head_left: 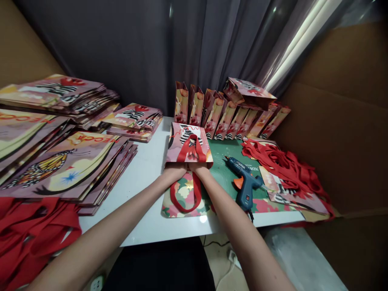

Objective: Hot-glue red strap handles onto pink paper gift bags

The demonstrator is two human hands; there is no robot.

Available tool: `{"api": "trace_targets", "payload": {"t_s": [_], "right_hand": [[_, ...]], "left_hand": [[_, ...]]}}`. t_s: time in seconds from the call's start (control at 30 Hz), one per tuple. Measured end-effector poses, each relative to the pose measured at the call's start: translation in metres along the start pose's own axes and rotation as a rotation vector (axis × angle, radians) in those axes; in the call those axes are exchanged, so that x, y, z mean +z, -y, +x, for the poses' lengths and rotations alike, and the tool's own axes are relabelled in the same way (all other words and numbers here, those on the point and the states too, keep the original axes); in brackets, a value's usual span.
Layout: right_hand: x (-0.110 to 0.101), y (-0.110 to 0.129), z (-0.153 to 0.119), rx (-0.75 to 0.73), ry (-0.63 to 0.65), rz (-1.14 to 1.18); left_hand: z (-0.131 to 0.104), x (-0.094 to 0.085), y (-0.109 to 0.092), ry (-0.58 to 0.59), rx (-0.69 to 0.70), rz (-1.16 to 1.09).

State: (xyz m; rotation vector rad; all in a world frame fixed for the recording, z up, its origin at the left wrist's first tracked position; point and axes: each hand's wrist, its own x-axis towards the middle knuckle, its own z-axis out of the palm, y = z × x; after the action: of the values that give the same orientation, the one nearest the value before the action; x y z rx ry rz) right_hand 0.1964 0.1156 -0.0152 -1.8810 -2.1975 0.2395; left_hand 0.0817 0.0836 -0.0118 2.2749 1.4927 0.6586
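Across the worktop's [142,167] near edge my arms [130,207] converge, left hand [179,169] and right hand [197,167] seemingly wrist-deep in the bag [176,150] — finger state I can't tell.

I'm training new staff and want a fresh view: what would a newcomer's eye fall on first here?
Probably the bag in the centre, its red handle bright, its near edge hiding both hands. Next, the blue glue gun on the mat, right of the bag. Then the red ribbon heaps, one at the near left, another at the right.
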Motion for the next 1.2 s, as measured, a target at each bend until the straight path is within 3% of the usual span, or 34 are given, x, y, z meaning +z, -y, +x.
{"api": "trace_targets", "payload": {"t_s": [0.13, 0.3, 0.47, 0.63, 0.93, 1.2], "right_hand": [[-0.005, 0.002, -0.002, -0.017, 0.015, 0.006], [-0.012, 0.004, -0.012, -0.062, 0.043, 0.008], [-0.022, 0.01, -0.052, -0.12, 0.081, 0.019], [-0.034, 0.018, -0.086, -0.065, 0.112, 0.025], [-0.034, 0.017, -0.088, 0.025, 0.146, 0.02], [-0.033, 0.01, -0.09, 0.108, 0.112, -0.014]], "left_hand": [[-0.027, -0.006, -0.001, 0.058, -0.01, 0.137], [-0.03, -0.01, -0.003, 0.093, -0.025, 0.229], [-0.026, -0.007, -0.006, 0.073, -0.021, 0.256], [-0.024, -0.009, -0.005, 0.106, 0.037, 0.228], [-0.043, -0.028, 0.024, 0.138, 0.066, 0.261], [-0.043, -0.028, 0.021, 0.095, 0.081, 0.282]]}}
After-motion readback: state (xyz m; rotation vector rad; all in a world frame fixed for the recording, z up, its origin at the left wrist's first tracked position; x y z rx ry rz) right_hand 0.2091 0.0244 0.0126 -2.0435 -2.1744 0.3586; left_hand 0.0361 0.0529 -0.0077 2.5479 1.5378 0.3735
